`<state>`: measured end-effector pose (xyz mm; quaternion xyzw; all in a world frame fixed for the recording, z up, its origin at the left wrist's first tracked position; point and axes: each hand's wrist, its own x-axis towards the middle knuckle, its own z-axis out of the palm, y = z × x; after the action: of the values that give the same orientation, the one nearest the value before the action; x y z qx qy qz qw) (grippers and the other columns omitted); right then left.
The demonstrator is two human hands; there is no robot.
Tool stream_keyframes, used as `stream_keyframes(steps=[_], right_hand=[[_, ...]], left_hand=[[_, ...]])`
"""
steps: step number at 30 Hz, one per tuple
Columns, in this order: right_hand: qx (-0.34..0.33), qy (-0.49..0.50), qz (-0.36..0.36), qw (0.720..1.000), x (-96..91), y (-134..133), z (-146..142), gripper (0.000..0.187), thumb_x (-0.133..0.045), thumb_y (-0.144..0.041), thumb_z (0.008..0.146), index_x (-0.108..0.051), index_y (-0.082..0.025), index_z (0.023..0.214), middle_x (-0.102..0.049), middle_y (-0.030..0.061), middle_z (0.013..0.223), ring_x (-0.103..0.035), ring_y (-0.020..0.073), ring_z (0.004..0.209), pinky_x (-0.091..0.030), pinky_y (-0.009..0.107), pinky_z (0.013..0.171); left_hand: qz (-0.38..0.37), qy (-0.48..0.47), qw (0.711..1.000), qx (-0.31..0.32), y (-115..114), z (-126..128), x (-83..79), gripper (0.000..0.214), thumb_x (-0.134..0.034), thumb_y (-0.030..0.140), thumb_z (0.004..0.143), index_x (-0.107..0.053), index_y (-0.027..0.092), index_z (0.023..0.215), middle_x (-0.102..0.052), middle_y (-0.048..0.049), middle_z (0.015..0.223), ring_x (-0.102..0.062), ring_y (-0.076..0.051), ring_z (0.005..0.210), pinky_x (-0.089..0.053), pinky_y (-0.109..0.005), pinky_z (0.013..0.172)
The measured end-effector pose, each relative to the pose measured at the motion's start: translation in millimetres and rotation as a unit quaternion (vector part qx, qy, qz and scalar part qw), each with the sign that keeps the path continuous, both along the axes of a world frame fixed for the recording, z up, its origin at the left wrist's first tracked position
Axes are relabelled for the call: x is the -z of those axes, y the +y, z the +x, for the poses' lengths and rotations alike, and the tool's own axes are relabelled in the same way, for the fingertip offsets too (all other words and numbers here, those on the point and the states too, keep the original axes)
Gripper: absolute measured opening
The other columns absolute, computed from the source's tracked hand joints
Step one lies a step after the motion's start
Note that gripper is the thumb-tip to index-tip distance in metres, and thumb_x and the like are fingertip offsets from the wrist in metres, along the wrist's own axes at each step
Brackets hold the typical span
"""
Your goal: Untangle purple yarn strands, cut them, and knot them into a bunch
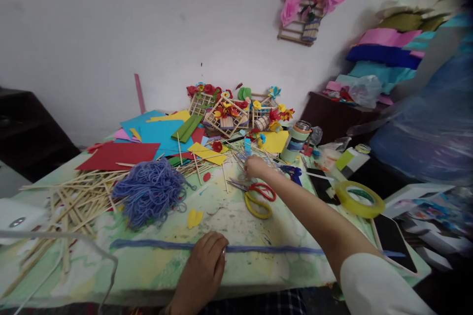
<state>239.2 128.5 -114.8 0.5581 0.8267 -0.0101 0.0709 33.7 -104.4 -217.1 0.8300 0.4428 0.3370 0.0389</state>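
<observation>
Hands: two are seen, the left hand at the near edge of the desk and the right hand stretched toward its far side.
Left fingers: bent and kept close together, laid over the yarn strand; whether it is gripped or only pressed down cannot be told.
Right fingers: bunched among the thin sticks, just beside a light-blue paper strip; how far they are parted, and whether anything is held, cannot be told.
Yarn strand: one long blue-violet yarn strand, laid on the near part of the desk, covered partway by the left hand and crossed by the right forearm.
Strand direction: its long axis is run left to right, almost parallel to the near edge; its tapered right end is laid across a phone.
Yarn heap: one tangled yarn heap, placed left, beside many wooden sticks, too jumbled to be counted.
Scissors: one pair of scissors, with one red and one yellow handle; the blades are pointed left and slightly far.
Right side: one tape roll, one glue gun and one bottle are set out.
Wall: one wooden lattice is hung, with two red flowers at its top.
</observation>
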Motion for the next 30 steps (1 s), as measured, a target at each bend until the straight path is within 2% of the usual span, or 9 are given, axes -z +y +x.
stream_keyframes(steps=[8,15,17,19,23,26,27,29,30], right_hand=[[0.006,0.059,0.035,0.998,-21.2,16,2,0.028,-0.053,-0.032,0.092,-0.057,-0.014,0.113,-0.057,0.0085,0.114,-0.058,0.0197,0.099,-0.050,0.040,0.085],[0.024,0.118,0.014,0.993,5.6,-7,4,0.028,-0.055,-0.032,0.091,-0.057,-0.014,0.113,-0.057,0.0097,0.115,-0.058,0.0199,0.100,-0.050,0.040,0.086],[0.036,0.168,0.025,0.985,-0.3,-4,4,0.027,-0.055,-0.032,0.091,-0.057,-0.014,0.111,-0.057,0.0092,0.113,-0.058,0.0192,0.098,-0.050,0.039,0.084],[0.049,0.235,0.046,0.970,-19.8,3,5,0.024,-0.055,-0.032,0.090,-0.059,-0.013,0.104,-0.060,0.0072,0.105,-0.059,0.0175,0.091,-0.051,0.037,0.080],[0.052,0.402,0.103,0.908,-80.5,10,6,0.025,-0.044,-0.034,0.093,-0.056,-0.013,0.087,-0.059,0.0017,0.079,-0.055,0.0120,0.071,-0.046,0.026,0.067],[0.008,0.520,0.134,0.844,-118.5,-13,3,0.027,-0.035,-0.039,0.095,-0.050,-0.017,0.091,-0.056,-0.0008,0.080,-0.052,0.0085,0.068,-0.042,0.021,0.064],[-0.022,0.567,0.126,0.814,-126.2,-26,1,0.027,-0.038,-0.042,0.094,-0.049,-0.018,0.090,-0.055,-0.0016,0.080,-0.051,0.0077,0.067,-0.042,0.020,0.064],[-0.114,0.692,0.039,0.711,-133.0,-61,-6,0.028,-0.055,-0.046,0.084,-0.050,-0.019,0.084,-0.055,-0.0025,0.076,-0.052,0.0079,0.065,-0.041,0.021,0.063],[-0.148,0.715,-0.014,0.683,-132.2,-81,-9,0.029,-0.061,-0.046,0.081,-0.051,-0.019,0.083,-0.056,-0.0023,0.075,-0.053,0.0087,0.065,-0.042,0.022,0.063]], left_hand=[[-0.022,-0.019,1.000,0.000,0,1,-5.1,0.024,-0.044,0.008,0.084,-0.054,0.018,0.103,-0.064,-0.0091,0.101,-0.059,-0.024,0.098,-0.050,-0.045,0.087],[-0.007,-0.033,0.999,0.001,0,0,-4.5,0.022,-0.044,0.008,0.084,-0.055,0.018,0.100,-0.065,-0.0086,0.097,-0.060,-0.023,0.095,-0.051,-0.045,0.085],[-0.009,-0.038,0.999,-0.002,0,0,-6.0,0.021,-0.043,0.009,0.084,-0.055,0.018,0.099,-0.065,-0.0090,0.096,-0.060,-0.023,0.095,-0.051,-0.044,0.085],[-0.014,-0.042,0.999,-0.002,0,0,-7.7,0.021,-0.043,0.009,0.085,-0.056,0.018,0.098,-0.066,-0.0095,0.096,-0.061,-0.023,0.094,-0.051,-0.043,0.086],[-0.037,-0.064,0.997,0.003,1,0,-8.8,0.020,-0.043,0.013,0.086,-0.058,0.018,0.097,-0.066,-0.0104,0.095,-0.061,-0.024,0.093,-0.050,-0.044,0.086],[-0.070,-0.114,0.991,-0.001,1,-1,-8.3,0.017,-0.045,0.017,0.087,-0.059,0.019,0.095,-0.067,-0.0102,0.095,-0.060,-0.024,0.094,-0.049,-0.044,0.087],[-0.085,-0.140,0.986,-0.003,1,-2,-9.0,0.016,-0.046,0.020,0.087,-0.060,0.020,0.094,-0.066,-0.0102,0.095,-0.060,-0.024,0.094,-0.049,-0.044,0.087],[-0.134,-0.211,0.968,-0.015,2,-2,-13.2,0.017,-0.048,0.027,0.087,-0.062,0.019,0.092,-0.066,-0.0100,0.095,-0.060,-0.024,0.094,-0.048,-0.042,0.087],[-0.169,-0.256,0.952,-0.021,2,-2,-17.0,0.019,-0.049,0.031,0.087,-0.062,0.019,0.092,-0.066,-0.0098,0.095,-0.060,-0.024,0.094,-0.048,-0.041,0.087]])
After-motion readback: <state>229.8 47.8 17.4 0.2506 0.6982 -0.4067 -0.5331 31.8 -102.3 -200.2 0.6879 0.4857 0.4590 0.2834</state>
